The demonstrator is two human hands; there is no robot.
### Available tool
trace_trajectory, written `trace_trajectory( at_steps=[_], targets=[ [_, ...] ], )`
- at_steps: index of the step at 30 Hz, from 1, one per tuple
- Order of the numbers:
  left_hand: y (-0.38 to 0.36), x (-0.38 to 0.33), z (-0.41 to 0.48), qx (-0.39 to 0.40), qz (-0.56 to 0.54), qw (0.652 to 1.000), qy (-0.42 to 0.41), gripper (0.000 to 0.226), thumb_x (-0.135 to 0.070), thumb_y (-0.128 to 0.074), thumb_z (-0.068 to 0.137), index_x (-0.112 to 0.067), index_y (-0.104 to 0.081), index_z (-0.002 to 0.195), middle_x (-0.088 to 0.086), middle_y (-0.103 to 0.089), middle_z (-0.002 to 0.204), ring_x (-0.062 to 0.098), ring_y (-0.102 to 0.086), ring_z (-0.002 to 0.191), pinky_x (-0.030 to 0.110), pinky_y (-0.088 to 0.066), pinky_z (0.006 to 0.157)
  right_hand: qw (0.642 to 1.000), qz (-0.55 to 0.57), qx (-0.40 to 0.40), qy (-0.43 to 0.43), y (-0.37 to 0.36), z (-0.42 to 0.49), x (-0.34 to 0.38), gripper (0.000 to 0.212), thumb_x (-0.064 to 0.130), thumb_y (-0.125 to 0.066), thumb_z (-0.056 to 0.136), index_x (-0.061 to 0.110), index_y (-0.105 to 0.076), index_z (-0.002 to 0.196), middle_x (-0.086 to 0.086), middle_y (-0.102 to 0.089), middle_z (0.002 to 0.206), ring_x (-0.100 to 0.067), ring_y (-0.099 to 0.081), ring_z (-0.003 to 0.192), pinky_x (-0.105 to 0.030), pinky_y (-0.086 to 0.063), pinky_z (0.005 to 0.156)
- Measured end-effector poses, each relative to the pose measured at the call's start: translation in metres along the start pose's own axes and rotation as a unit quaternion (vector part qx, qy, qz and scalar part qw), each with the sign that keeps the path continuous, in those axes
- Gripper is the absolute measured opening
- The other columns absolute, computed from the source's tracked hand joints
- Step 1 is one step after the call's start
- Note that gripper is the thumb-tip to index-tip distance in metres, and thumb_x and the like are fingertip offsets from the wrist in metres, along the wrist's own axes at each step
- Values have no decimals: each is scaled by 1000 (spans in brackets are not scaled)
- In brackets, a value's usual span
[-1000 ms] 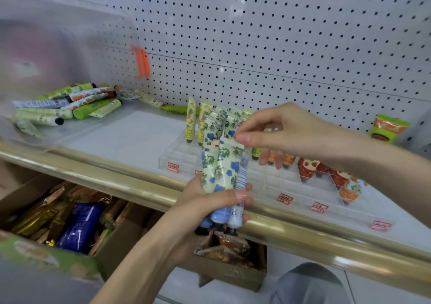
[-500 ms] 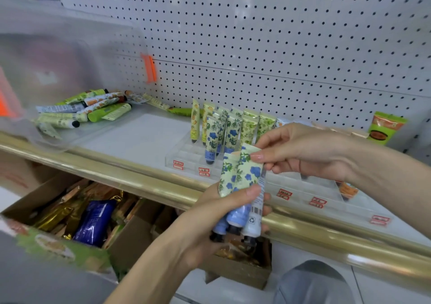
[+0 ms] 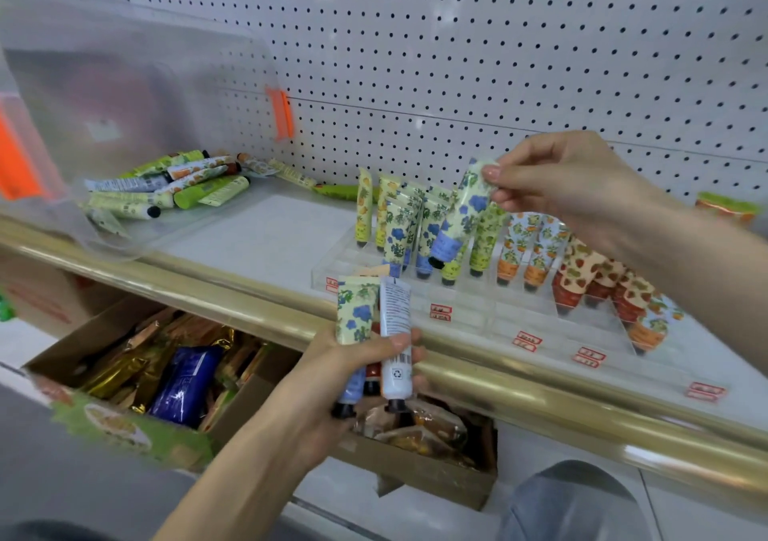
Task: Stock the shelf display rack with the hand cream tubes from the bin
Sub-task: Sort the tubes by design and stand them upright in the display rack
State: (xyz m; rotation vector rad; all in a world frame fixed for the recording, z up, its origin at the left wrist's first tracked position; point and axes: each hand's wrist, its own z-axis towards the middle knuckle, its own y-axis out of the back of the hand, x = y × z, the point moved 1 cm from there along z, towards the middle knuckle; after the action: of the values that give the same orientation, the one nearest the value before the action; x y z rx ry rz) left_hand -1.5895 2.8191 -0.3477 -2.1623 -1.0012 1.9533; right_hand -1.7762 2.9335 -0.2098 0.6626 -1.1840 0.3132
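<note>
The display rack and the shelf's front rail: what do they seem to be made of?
The display rack looks like clear acrylic, glossy; the shelf shows through it. The front rail seems gold-coloured metal or metallised plastic, shiny; it carries bright streaked highlights.

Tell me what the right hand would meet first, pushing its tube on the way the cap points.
Likely the blue-flower tubes already standing in the clear rack: the tilted tube in the right hand has its cap just over them. Depth is unclear, though.
</note>
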Motion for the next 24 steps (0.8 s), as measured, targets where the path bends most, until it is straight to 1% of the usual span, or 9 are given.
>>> trace_trajectory(
  at_steps=[2, 4, 8, 12, 16, 18, 20, 22, 24],
  targets=[
    [2, -1, 0, 3, -11, 1000, -9, 27, -10, -75, 62, -8, -77, 89, 14, -75, 97, 23, -74, 83, 29, -57, 60, 997, -60, -18, 46, -13, 3, -8, 8, 6, -74, 78, 5, -66, 75, -3, -66, 58, -11, -65, 54, -20, -56, 58],
    [4, -2, -1, 9, -22, 1000, -17, 29, -13, -76, 59, -15, -78, 88, 13, -74, 100, 25, -73, 89, 30, -58, 64, 991, -101, -32, 78, -24, 6, -14, 11, 6, -74, 79, 8, -65, 71, -3, -64, 57, -13, -65, 54, -23, -57, 59],
    [11, -3, 2, 18, -33, 999, -16, 33, -15, -76, 61, -18, -77, 94, 12, -73, 105, 25, -71, 95, 33, -59, 69, 987, -127, -41, 90, -37, 15, -22, 17, 7, -73, 79, 13, -64, 66, -3, -63, 56, -18, -67, 57, -28, -57, 61],
    [16, -3, 9, 7, -42, 999, -15, 31, -16, -77, 57, -22, -78, 88, 12, -74, 102, 24, -73, 91, 35, -59, 70, 985, -143, -44, 83, -42, 18, -29, 18, 9, -73, 80, 13, -64, 66, -1, -64, 55, -15, -66, 54, -26, -58, 60],
    [19, -4, 9, 4, -51, 999, -9, 34, -18, -79, 57, -21, -77, 90, 10, -75, 101, 22, -73, 89, 33, -59, 69, 984, -160, -41, 67, -45, 19, -32, 14, 10, -72, 82, 10, -66, 70, -4, -66, 58, -15, -67, 55, -29, -60, 63],
    [20, -4, 9, -8, -51, 999, -7, 39, -20, -81, 51, -16, -77, 89, 11, -75, 99, 22, -73, 85, 31, -59, 66, 985, -160, -37, 57, -46, 21, -34, 12, 10, -72, 82, 8, -67, 72, -4, -66, 59, -13, -66, 53, -28, -60, 63],
    [20, -4, 9, -28, -46, 999, -4, 49, -22, -84, 45, -10, -76, 92, 13, -75, 97, 20, -73, 79, 31, -60, 65, 986, -156, -37, 47, -48, 22, -38, 11, 9, -71, 82, 7, -67, 72, -5, -66, 58, -12, -66, 51, -27, -60, 62],
    [22, -3, 9, -38, -41, 998, -4, 55, -22, -84, 45, -11, -72, 97, 13, -75, 98, 18, -72, 77, 29, -60, 64, 986, -158, -36, 39, -50, 22, -40, 10, 8, -71, 82, 5, -67, 74, -7, -66, 59, -13, -66, 51, -28, -60, 61],
    [23, -3, 9, -33, -44, 998, -7, 47, -21, -84, 49, -11, -75, 94, 13, -74, 99, 17, -72, 76, 27, -59, 63, 985, -163, -33, 37, -52, 23, -42, 10, 8, -71, 82, 4, -68, 74, -8, -67, 59, -13, -66, 51, -28, -60, 60]
  ],
)
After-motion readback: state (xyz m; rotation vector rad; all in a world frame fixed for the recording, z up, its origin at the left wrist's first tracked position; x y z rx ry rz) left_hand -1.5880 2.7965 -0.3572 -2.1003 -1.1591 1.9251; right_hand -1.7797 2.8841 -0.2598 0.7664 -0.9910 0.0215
